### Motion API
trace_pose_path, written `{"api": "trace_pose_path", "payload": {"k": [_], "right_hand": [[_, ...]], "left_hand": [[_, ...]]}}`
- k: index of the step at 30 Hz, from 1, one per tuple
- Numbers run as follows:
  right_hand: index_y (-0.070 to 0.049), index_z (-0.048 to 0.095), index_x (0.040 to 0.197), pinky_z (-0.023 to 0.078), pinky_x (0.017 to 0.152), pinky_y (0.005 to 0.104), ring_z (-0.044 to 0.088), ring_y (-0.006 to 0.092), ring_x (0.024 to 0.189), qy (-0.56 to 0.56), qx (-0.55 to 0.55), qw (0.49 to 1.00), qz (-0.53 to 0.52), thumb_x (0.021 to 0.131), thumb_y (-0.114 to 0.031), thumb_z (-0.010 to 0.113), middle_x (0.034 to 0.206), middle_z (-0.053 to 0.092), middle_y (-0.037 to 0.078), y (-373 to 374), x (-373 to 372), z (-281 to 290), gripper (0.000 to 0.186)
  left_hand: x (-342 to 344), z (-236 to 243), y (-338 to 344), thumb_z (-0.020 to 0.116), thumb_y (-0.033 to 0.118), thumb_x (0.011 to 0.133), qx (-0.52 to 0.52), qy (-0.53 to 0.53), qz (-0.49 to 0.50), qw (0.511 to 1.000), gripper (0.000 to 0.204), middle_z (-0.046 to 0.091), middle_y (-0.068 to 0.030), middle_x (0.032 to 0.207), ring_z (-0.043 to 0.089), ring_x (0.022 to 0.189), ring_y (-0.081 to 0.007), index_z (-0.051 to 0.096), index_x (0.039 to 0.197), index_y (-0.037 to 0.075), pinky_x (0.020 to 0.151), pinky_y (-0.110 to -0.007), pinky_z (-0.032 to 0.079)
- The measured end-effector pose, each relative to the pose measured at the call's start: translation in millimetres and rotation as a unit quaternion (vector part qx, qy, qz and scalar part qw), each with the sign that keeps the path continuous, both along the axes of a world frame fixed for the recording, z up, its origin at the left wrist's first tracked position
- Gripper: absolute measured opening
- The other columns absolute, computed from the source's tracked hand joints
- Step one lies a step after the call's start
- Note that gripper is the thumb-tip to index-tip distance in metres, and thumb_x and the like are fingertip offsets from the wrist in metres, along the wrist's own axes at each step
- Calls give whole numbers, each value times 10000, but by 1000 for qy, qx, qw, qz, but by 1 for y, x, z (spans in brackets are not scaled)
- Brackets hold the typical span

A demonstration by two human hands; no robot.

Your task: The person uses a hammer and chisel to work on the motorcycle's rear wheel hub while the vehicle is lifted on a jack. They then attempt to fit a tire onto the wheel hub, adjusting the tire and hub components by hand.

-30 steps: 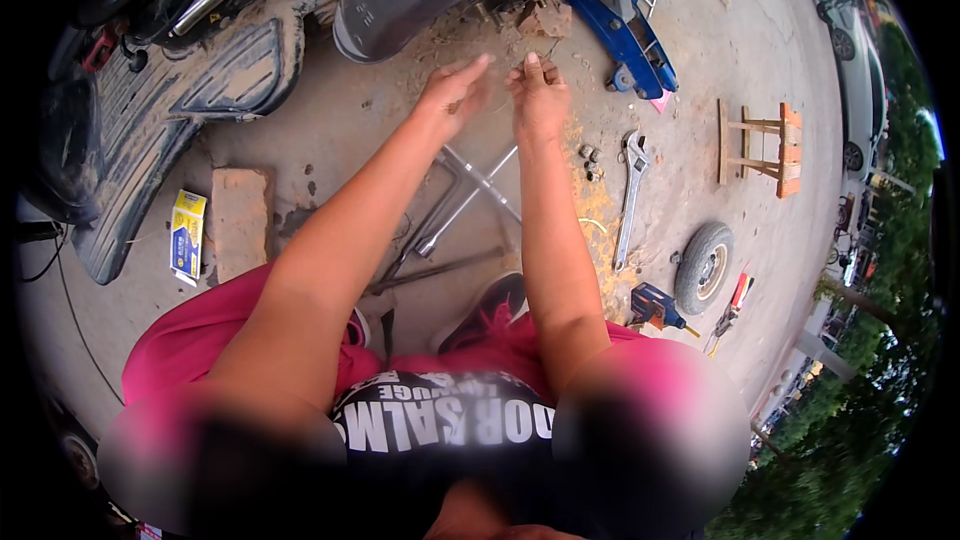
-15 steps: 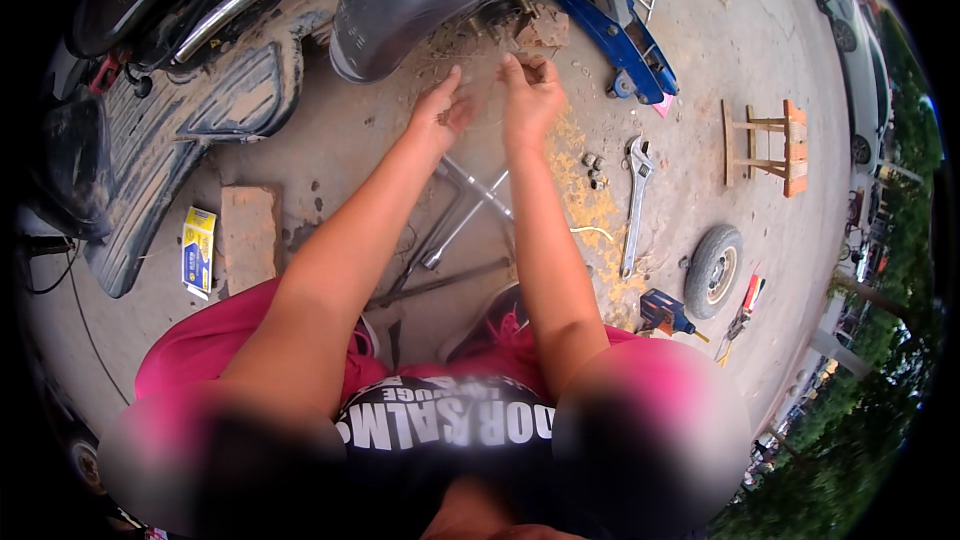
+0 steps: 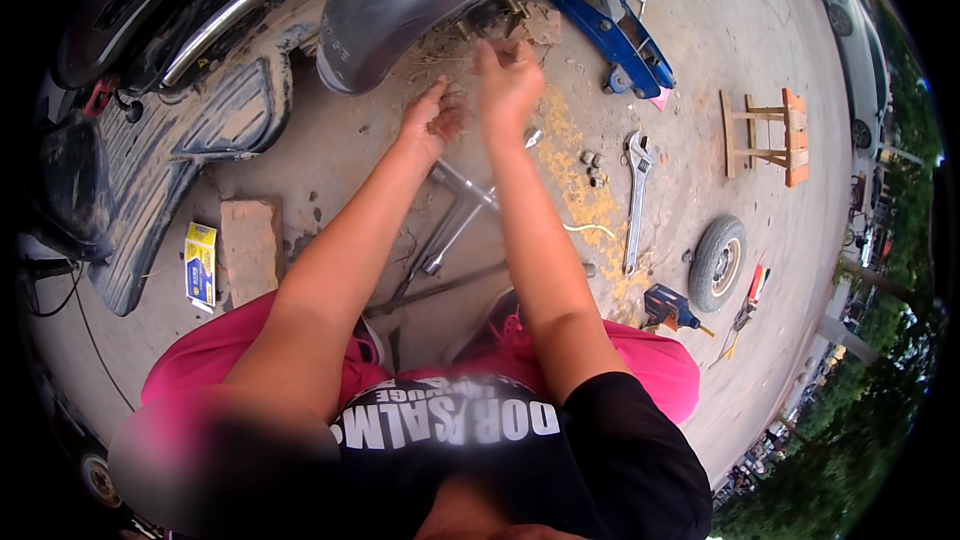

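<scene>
- Wheel hub in the head view: dark and grimy, brass-toned studs projecting, beneath the grey fender, just beyond the hands.
- Right hand: blurred, fingers curled near the hub; whether they grip or touch anything, I cannot tell.
- Left hand: fingers loosely bent and parted, released, above the floor.
- Cross lug wrench: lying below the hands, partly hidden by the right forearm.
- Broken brick beside the hub; blue floor jack next to that.
- Rightward: lug nuts, adjustable wrench, power drill, small tyred wheel, wooden stool.
- Leftward: whole brick, yellow-and-blue box, muddy footboard.
- Concrete floor, dusty, yellow-stained near the nuts; outdoors, with cars and trees along the right.
</scene>
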State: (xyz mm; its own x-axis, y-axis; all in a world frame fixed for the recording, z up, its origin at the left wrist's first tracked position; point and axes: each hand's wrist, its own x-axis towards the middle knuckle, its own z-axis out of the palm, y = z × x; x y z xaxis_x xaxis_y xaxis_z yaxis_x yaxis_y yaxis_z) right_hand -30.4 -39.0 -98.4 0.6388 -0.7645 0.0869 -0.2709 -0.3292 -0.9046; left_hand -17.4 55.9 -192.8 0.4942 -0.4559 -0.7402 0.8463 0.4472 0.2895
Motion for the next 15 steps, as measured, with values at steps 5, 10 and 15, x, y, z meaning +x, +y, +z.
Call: {"api": "trace_pose_path", "payload": {"k": [5,10,15], "right_hand": [[33,626,827,496,583,286,657,169,590,-17,9,1000,1,812,-90,706,670,675,126,6,11,4,148],[40,624,812,493,608,325,640,199,617,-36,60,998,-2,808,-93,712,692,668,146,6,14,10,160],[44,618,804,492,618,350,631,231,628,-34,29,999,-18,811,-86,706,705,661,167,14,20,12,158]], "left_hand": [[1,1,0,616,329,928,7,2,16,1000,300,626,-65,754,580,571,-164,581,984,37,505,-307,509],[3,15,-1,589,300,944,19,-31,5,999,265,617,-60,750,550,547,-149,577,978,38,482,-295,487],[5,27,-3,528,245,977,22,-44,32,998,201,620,-52,763,553,552,-144,569,981,49,480,-273,473]]}}
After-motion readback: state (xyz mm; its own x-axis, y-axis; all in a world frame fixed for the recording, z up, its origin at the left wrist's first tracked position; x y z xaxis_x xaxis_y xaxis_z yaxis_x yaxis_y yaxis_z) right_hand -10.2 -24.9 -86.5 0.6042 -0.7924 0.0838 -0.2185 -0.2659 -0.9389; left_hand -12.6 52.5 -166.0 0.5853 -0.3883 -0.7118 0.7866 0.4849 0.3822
